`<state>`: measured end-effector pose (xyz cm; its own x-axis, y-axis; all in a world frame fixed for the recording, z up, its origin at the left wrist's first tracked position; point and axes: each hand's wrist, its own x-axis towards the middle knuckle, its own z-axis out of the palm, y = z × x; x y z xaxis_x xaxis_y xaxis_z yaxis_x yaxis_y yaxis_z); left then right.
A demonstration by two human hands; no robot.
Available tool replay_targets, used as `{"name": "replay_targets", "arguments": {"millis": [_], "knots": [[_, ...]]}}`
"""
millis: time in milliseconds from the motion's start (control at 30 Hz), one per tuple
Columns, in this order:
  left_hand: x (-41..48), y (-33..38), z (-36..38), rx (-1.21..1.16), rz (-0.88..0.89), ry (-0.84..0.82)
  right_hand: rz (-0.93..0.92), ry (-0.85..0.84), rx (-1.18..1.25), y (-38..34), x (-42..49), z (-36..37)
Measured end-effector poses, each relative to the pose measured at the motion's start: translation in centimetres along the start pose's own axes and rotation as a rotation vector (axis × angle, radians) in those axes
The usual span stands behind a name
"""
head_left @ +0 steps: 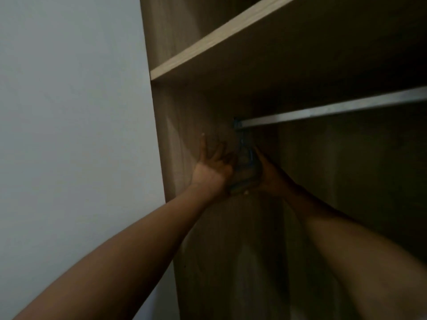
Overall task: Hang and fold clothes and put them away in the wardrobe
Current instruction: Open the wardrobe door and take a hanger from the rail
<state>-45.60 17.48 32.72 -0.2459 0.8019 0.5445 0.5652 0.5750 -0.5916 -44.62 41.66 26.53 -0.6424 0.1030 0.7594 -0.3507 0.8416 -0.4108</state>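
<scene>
- The blue hanger hangs by its hook at the far left end of the metal rail, just beside the wardrobe's left side panel, inside the dim hanging compartment.
- It looks like thin moulded plastic: light, fairly stiff, smooth enough to slide along the rail, and likely to flex or snap if twisted hard. The picture is too dark and blurred to tell whether any garment is on it.
- The left hand is spread wide with fingers splayed, its palm side against the hanger's left edge; it braces more than it grips.
- The right hand reaches in from the right and meets the hanger's lower right part; its fingers appear curled round the frame, though the gloom leaves this uncertain.
- The best hold, in my judgement, is low on the frame near the shoulders or the bottom bar, lifting straight up so the hook clears the rail without bending.
- The shelf sits close above the rail, so headroom for lifting the hook is small.
- The side panel crowds the left hand, and the pale wall lies further left, outside the wardrobe.
- The rest of the rail to the right carries nothing visible.
</scene>
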Motion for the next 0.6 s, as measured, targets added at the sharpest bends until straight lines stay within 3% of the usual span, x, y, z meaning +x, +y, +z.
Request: {"name": "replay_targets", "arguments": {"millis": [167,400,500,600], "knots": [[0.4,-0.3,-0.3,0.011,0.024,0.005,0.028,0.052,-0.036,-2.0,0.5,-0.1],[4.1,-2.2,-1.8,-0.006,0.017,-0.16,0.021,0.101,-0.006,-3.6,0.4,-2.2],[5.0,-1.6,-3.7,0.088,0.057,-0.139,0.04,0.095,-0.009,-3.2,0.3,-2.7],[5.6,-0.5,-4.0,0.094,0.088,-0.106,0.019,0.191,0.051,-1.9,-1.0,-2.5]]}}
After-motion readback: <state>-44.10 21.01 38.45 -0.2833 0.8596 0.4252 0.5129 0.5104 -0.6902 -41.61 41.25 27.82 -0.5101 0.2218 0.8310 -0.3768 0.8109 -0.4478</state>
